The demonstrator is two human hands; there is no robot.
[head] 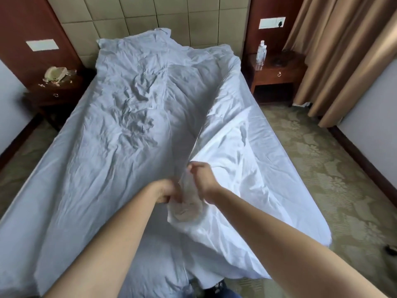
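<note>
A white sheet [120, 130] lies wrinkled along the bed, reaching the padded headboard. Near the foot of the bed a fold of this fabric [184, 203] is bunched and lifted. My left hand [166, 191] grips the bunched fold from the left. Slightly higher on the same fold, my right hand [202, 175] pinches its edge. From the hands a raised crease runs up the bed toward the headboard. To the right of the crease, smoother white fabric [240, 168] drapes over the bed's right side.
A dark nightstand [53, 93] with a crumpled pale object stands at the left. Another nightstand [277, 74] at the right carries a clear bottle [261, 53]. Tan curtains [343, 57] hang at the right. Patterned carpet [322, 173] runs along both sides of the bed.
</note>
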